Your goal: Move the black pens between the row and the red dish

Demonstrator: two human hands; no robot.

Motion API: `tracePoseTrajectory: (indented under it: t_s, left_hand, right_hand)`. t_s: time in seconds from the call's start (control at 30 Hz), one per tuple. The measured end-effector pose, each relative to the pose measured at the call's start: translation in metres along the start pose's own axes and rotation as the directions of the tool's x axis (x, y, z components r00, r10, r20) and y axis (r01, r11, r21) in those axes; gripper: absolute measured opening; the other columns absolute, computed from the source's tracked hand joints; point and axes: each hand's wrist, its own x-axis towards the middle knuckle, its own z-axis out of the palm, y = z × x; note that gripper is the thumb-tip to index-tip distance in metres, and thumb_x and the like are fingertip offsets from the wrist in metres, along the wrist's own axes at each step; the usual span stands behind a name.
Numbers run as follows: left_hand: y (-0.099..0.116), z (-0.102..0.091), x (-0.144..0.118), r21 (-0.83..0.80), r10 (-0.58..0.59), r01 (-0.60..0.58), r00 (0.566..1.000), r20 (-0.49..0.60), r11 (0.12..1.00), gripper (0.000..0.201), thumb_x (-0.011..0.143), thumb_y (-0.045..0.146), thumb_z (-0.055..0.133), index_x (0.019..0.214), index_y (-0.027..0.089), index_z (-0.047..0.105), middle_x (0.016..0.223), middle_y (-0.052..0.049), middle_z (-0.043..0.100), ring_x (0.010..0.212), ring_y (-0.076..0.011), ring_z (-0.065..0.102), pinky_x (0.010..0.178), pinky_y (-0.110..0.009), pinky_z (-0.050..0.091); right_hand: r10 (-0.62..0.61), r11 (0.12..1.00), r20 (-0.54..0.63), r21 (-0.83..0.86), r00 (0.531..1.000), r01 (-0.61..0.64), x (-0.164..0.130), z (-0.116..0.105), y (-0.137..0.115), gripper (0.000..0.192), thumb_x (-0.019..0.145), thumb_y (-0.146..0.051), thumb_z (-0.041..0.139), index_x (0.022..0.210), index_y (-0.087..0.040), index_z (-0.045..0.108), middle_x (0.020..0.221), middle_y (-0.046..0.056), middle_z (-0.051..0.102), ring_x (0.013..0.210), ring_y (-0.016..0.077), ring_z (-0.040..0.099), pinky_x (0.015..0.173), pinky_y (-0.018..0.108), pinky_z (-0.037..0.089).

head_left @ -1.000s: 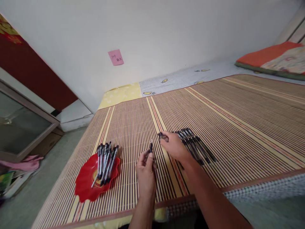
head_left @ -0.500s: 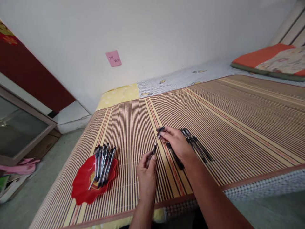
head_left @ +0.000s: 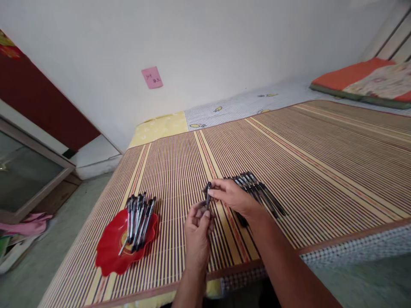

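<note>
My left hand (head_left: 198, 222) is closed, its thumb and fingers pinching the lower end of a dark pen (head_left: 208, 197). The upper end of that pen is between the fingertips of my right hand (head_left: 229, 196), also closed. The pen stands nearly upright above the mat, partly covered by fingers. Under and beyond my right hand lies a row of several black pens (head_left: 261, 194), side by side. To the left, several clear-barrelled pens with black ends (head_left: 139, 220) rest in a heap on a red wavy-edged plate (head_left: 107, 252), along with a thin white stick (head_left: 123, 247).
A striped bamboo mat (head_left: 173, 167) covers the bed. Behind it rises a white wall (head_left: 224, 51) with a pink note (head_left: 152, 77). A folded orange and floral quilt (head_left: 356, 77) lies at the far right. A glass-fronted cabinet (head_left: 28, 171) stands on the left.
My right hand has moved down and slightly left, closer to my left hand, and the pen's exposed stretch between them is shorter. More of the pen row shows behind the right hand.
</note>
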Motion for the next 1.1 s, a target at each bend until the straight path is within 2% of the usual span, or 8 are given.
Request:
tracePoseTrajectory:
  t_s: [0.23, 0.47, 0.73, 0.8, 0.9, 1.0, 1.07, 1.1]
  left_hand:
    - [-0.004, -0.001, -0.002, -0.088, 0.004, 0.000, 0.999, 0.049, 0.996, 0.035, 0.075, 0.028, 0.083, 0.102, 0.018, 0.064, 0.079, 0.003, 0.060, 0.049, -0.0018, 0.040, 0.043, -0.012, 0.030]
    - [-0.009, -0.002, -0.002, -0.061, 0.006, -0.002, 0.998, 0.055, 0.998, 0.033, 0.078, 0.031, 0.080, 0.101, 0.016, 0.062, 0.082, -0.001, 0.064, 0.060, -0.0066, 0.054, 0.053, -0.016, 0.041]
    - [0.032, -0.006, -0.014, 0.102, 0.099, -0.093, 0.993, -0.061, 0.990, 0.024, 0.078, 0.029, 0.076, 0.094, 0.017, 0.062, 0.086, -0.003, 0.068, 0.075, -0.0146, 0.066, 0.073, -0.026, 0.050]
    - [0.053, -0.021, -0.017, 0.221, 0.185, -0.155, 0.975, -0.123, 0.963, 0.025, 0.078, 0.030, 0.076, 0.096, 0.017, 0.064, 0.090, -0.004, 0.069, 0.084, -0.0161, 0.066, 0.080, -0.027, 0.050]
    - [0.090, -0.064, -0.016, 0.442, 0.333, -0.206, 0.914, -0.233, 0.873, 0.032, 0.074, 0.035, 0.078, 0.098, 0.016, 0.067, 0.096, -0.007, 0.071, 0.088, -0.0190, 0.067, 0.079, -0.028, 0.051]
    - [0.125, -0.125, -0.006, 0.565, 0.408, -0.175, 0.857, -0.316, 0.806, 0.043, 0.070, 0.043, 0.078, 0.100, 0.014, 0.066, 0.092, -0.008, 0.073, 0.077, -0.0194, 0.068, 0.069, -0.029, 0.053]
    - [0.142, -0.163, 0.005, 0.698, 0.489, -0.110, 0.790, -0.370, 0.707, 0.048, 0.065, 0.049, 0.075, 0.096, 0.014, 0.065, 0.085, -0.007, 0.073, 0.073, -0.0204, 0.068, 0.064, -0.029, 0.053]
    - [0.148, -0.179, 0.011, 0.766, 0.494, -0.042, 0.787, -0.370, 0.641, 0.049, 0.066, 0.052, 0.071, 0.096, 0.014, 0.065, 0.082, -0.006, 0.072, 0.070, -0.0206, 0.068, 0.061, -0.029, 0.053]
  right_hand:
    - [0.016, 1.000, 0.034, -0.011, 0.999, -0.015, 0.000, -0.001, 0.005, 0.015, 0.082, -0.034, 0.062, 0.079, -0.020, 0.057, 0.073, -0.002, 0.055, 0.072, 0.0143, 0.052, 0.068, 0.028, 0.040]
    - [0.031, 0.999, 0.031, -0.007, 0.999, -0.031, -0.001, 0.000, 0.008, 0.025, 0.079, -0.043, 0.068, 0.079, -0.018, 0.064, 0.072, -0.001, 0.059, 0.069, 0.0146, 0.055, 0.065, 0.028, 0.043]
    - [0.099, 0.990, -0.217, 0.119, 0.971, -0.074, -0.002, -0.029, 0.019, 0.046, 0.074, -0.061, 0.074, 0.088, -0.018, 0.072, 0.079, 0.007, 0.070, 0.065, 0.0149, 0.059, 0.059, 0.028, 0.049]
    - [0.102, 0.991, -0.255, 0.113, 0.962, -0.075, -0.003, -0.034, 0.019, 0.048, 0.072, -0.064, 0.075, 0.086, -0.019, 0.073, 0.077, 0.007, 0.070, 0.063, 0.0150, 0.059, 0.057, 0.027, 0.049]
    - [0.092, 0.994, -0.274, 0.087, 0.957, -0.071, -0.004, -0.038, 0.018, 0.049, 0.070, -0.066, 0.075, 0.084, -0.020, 0.074, 0.074, 0.006, 0.069, 0.063, 0.0154, 0.060, 0.055, 0.026, 0.049]
    - [0.089, 0.995, -0.277, 0.060, 0.957, -0.076, -0.005, -0.039, 0.018, 0.049, 0.072, -0.066, 0.074, 0.088, -0.020, 0.075, 0.074, 0.007, 0.069, 0.064, 0.0161, 0.061, 0.057, 0.027, 0.051]
    - [0.087, 0.995, -0.284, 0.064, 0.955, -0.072, -0.005, -0.040, 0.020, 0.049, 0.072, -0.065, 0.074, 0.091, -0.020, 0.074, 0.076, 0.007, 0.070, 0.064, 0.0157, 0.062, 0.057, 0.027, 0.052]
    - [0.083, 0.996, -0.289, 0.067, 0.954, -0.067, -0.005, -0.040, 0.021, 0.049, 0.073, -0.065, 0.075, 0.091, -0.019, 0.074, 0.076, 0.007, 0.070, 0.064, 0.0153, 0.062, 0.057, 0.027, 0.052]
